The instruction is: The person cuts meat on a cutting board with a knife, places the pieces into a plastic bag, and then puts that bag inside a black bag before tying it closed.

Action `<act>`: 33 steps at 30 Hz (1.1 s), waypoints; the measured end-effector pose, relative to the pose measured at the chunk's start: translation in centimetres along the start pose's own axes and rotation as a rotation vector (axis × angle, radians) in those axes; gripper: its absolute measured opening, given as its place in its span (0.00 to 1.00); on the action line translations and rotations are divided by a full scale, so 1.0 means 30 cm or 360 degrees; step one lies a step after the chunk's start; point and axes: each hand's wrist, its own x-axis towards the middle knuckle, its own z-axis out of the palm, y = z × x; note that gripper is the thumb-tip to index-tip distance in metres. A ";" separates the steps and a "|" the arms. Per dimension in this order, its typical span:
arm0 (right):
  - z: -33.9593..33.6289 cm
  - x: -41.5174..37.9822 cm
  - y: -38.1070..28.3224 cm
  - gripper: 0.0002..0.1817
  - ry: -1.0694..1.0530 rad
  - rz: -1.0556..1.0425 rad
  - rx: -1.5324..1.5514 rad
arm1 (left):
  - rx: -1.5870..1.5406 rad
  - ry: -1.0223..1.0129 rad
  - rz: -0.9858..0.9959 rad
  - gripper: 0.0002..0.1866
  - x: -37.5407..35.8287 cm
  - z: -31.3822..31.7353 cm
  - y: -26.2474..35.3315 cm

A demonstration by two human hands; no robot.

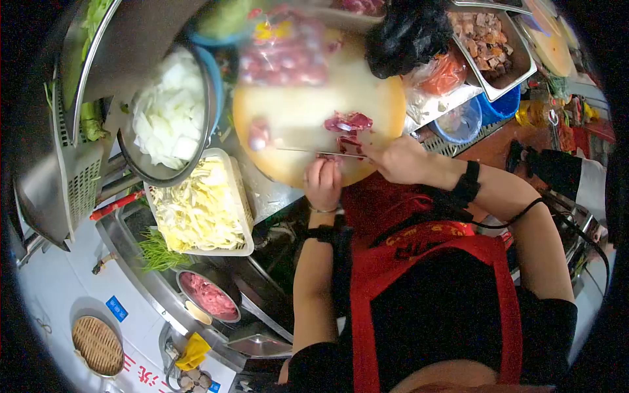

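Note:
A round pale-yellow chopping board lies in front of me with dark red meat pieces on it. My right hand grips the handle of a knife, whose thin blade runs leftward across the board's near edge. My left hand has its fingers curled just under the blade, pressing down a small piece of meat at the board's rim. Both wrists wear black bands with a cable. A blurred plastic bag of pink meat sits on the far side of the board.
Left of the board are a metal bowl of chopped white vegetable, a white tray of shredded cabbage, green stalks and a bowl of red meat. A metal tray of diced meat and a blue bowl stand on the right.

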 end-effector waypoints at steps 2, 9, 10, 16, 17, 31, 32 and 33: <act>-0.019 -0.011 -0.002 0.12 0.0203 -0.0025 0.0100 | 0.0041 0.0025 0.0068 0.07 0.003 0.003 -0.003; 0.042 0.022 -0.064 0.09 -0.0438 0.0173 -0.0083 | 0.0018 0.0061 0.0028 0.07 -0.014 0.000 0.021; 0.057 0.063 -0.087 0.09 -0.0291 0.0134 -0.0026 | 0.0013 0.0102 0.0031 0.07 -0.012 0.001 0.019; -0.009 0.065 -0.058 0.09 -0.0136 0.0085 0.0124 | 0.0034 0.0049 0.0041 0.06 -0.004 0.002 -0.002; -0.023 0.042 -0.042 0.09 -0.0051 0.0086 0.0197 | 0.0014 0.0038 0.0028 0.06 -0.008 0.006 -0.001; 0.013 0.012 -0.084 0.16 -0.0347 0.0196 -0.0080 | 0.0076 0.0088 0.0043 0.06 -0.020 0.016 -0.012; 0.030 0.035 -0.105 0.16 -0.0295 0.0186 -0.0087 | 0.0057 0.0074 0.0028 0.06 -0.026 0.019 -0.016; 0.036 0.052 -0.117 0.16 -0.0243 0.0173 -0.0096 | 0.0057 0.0074 0.0033 0.06 -0.027 0.021 -0.016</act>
